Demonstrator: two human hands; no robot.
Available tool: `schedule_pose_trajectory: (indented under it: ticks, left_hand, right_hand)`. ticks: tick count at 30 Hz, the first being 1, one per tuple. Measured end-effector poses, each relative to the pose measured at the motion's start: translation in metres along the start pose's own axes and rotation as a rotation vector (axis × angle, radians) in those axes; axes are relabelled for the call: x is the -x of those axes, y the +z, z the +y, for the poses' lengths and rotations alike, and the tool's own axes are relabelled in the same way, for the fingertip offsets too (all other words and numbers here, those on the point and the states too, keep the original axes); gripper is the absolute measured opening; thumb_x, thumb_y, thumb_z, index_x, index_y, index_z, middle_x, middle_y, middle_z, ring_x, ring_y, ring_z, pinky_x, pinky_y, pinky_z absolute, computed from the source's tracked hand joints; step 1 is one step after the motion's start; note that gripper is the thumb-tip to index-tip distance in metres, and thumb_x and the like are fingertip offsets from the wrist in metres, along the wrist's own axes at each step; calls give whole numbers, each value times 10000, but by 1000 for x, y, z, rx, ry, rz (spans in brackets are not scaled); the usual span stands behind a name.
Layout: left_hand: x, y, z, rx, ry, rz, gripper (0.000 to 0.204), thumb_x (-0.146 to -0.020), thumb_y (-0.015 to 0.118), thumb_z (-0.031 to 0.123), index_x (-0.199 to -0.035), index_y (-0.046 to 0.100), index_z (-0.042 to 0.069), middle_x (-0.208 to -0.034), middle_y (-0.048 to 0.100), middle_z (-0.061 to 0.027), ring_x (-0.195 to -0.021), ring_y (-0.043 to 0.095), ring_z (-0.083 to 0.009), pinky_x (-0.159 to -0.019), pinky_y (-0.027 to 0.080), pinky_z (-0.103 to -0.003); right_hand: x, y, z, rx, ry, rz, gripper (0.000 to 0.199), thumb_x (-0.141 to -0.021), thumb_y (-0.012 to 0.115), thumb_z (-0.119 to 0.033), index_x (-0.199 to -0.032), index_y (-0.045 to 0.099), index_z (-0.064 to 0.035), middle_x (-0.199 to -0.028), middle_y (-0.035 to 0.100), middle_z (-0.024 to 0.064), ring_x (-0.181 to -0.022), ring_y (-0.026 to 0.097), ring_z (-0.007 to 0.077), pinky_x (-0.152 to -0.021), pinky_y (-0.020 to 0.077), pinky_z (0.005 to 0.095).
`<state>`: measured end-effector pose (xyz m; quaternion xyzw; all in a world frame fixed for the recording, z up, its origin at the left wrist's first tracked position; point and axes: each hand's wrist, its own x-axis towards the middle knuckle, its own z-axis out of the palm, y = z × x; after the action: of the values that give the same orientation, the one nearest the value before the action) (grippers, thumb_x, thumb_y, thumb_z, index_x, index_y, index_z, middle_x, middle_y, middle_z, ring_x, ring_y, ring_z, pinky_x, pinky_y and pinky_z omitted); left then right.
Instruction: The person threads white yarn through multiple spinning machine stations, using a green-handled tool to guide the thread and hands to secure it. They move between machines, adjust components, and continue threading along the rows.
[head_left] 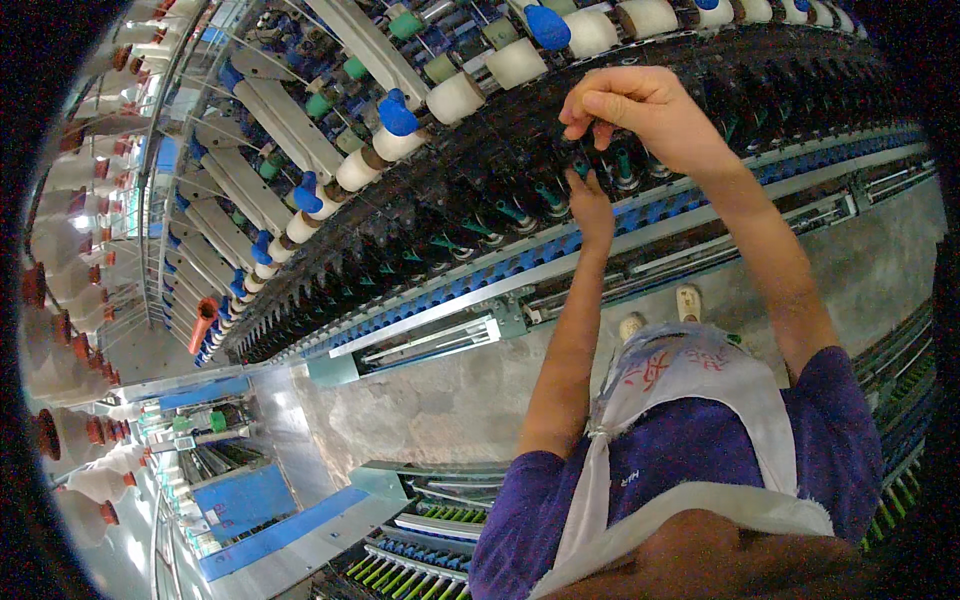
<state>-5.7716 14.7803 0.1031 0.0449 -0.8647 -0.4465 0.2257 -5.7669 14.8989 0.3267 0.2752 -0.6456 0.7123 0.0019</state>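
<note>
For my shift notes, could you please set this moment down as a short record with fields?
Setting: long spinning frame in a mill aisle, concrete floor
Left hand: left hand reaching up to a dark bobbin on the spindle row
Right hand: right hand above it, fingers pinched together, what they pinch too fine to see
Above the spindles: cream roving packages, blue caps
Clothing: purple shirt, white apron

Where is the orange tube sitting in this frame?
In the head view the orange tube is on the left side, at the lower end of the row of blue caps, far from both hands, which work at the dark spindle row upper right.
</note>
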Motion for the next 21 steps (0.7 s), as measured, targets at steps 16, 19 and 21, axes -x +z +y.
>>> schedule_pose_trajectory:
  ticks: [16,19,21]
  left_hand:
    - [14,1,-29,97,-289,-268,451,-955,366,307,-1298,371,15,-600,553,-154,-467,483,-214,-443,348,-401]
    - [23,-8,-31,222,-197,-257,470,-966,312,325,-1327,341,26,-796,607,-191,-598,551,-220,-548,417,-379]
    - [39,-16,-32,258,6,-126,469,-961,330,316,-1338,328,38,-988,581,-202,-783,574,-248,-690,437,-368]
  right_hand:
    - [-49,23,-25,510,-108,-79,187,-881,539,-203,-896,614,-32,-692,596,11,-616,553,58,-537,454,204]
    - [-45,17,-10,645,-124,-16,176,-871,553,-191,-885,601,-22,-642,575,37,-558,548,90,-502,443,228]
    - [-30,14,16,786,-187,75,192,-865,549,-205,-831,585,-19,-631,567,84,-553,556,175,-502,444,290]
